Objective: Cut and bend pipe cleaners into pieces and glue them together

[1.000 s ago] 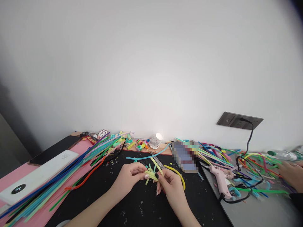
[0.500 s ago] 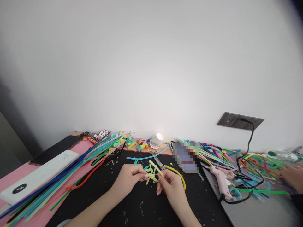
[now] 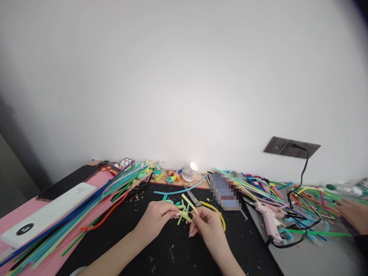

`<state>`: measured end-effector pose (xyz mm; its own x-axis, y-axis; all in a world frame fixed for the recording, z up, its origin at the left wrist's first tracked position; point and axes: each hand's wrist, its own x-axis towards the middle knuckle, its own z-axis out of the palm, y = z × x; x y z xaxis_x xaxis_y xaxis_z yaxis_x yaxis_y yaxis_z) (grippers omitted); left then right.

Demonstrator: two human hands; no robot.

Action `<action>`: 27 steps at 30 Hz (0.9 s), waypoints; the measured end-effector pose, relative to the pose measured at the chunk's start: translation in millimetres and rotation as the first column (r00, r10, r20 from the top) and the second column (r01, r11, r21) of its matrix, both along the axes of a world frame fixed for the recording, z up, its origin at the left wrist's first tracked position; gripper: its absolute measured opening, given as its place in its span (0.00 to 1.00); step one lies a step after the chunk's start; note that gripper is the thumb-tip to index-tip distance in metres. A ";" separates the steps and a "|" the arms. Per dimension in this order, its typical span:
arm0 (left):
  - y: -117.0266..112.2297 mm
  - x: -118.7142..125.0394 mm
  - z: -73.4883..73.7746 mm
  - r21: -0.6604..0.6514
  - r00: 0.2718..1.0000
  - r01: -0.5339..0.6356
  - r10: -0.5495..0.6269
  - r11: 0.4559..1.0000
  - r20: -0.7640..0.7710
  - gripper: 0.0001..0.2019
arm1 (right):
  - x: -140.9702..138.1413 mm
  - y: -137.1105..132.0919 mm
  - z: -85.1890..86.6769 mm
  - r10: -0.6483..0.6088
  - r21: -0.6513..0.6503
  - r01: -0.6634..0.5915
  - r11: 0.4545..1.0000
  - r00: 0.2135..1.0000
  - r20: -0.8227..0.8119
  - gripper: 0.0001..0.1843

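Note:
My left hand (image 3: 156, 217) and my right hand (image 3: 207, 227) meet over the black mat (image 3: 138, 241), both pinched on a small bundle of yellow-green pipe cleaner pieces (image 3: 184, 210) that sticks up between the fingertips. A bent yellow pipe cleaner (image 3: 216, 212) curves just behind my right hand. Scissors (image 3: 192, 198) lie on the mat just beyond the bundle, next to a long teal pipe cleaner (image 3: 181, 189).
A long sheaf of coloured pipe cleaners (image 3: 71, 218) runs along the left, over a pink board with a white flat device (image 3: 43, 217). A pink glue gun (image 3: 268, 218) with black cord lies right. Another person's hand (image 3: 352, 214) rests among loose pipe cleaners at far right. A small cup (image 3: 189, 171) stands by the wall.
My hands stay together on the bundle, the fingers shifting only slightly. The other person's hand at far right has moved a little.

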<state>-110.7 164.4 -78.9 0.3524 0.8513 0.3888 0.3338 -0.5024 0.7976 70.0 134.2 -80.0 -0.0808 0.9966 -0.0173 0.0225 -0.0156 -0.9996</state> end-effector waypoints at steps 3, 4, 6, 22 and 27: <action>-2.0 0.1 2.0 -0.042 1.000 0.012 -0.012 0.999 0.004 0.10 | -1.2 -0.8 0.5 -0.004 -0.002 0.004 1.000 1.000 -0.003 0.16; -2.7 0.2 3.0 -0.054 1.000 0.017 -0.017 0.998 0.004 0.10 | -1.5 -1.0 0.9 -0.005 -0.005 0.005 1.000 1.000 -0.004 0.16; -3.4 0.5 5.1 -0.074 1.000 0.020 -0.019 0.997 0.009 0.10 | -1.7 -1.0 2.0 -0.004 -0.009 0.004 1.000 1.000 -0.003 0.16; -0.9 11.8 0.6 -0.616 0.862 0.275 0.095 0.738 0.499 0.15 | -6.3 -1.0 2.0 0.023 0.017 -0.023 1.000 0.999 0.035 0.15; -4.5 15.9 -2.8 -0.638 0.866 0.286 0.092 0.715 0.491 0.15 | -11.7 0.3 0.6 0.035 -0.032 -0.037 0.999 0.998 -0.059 0.14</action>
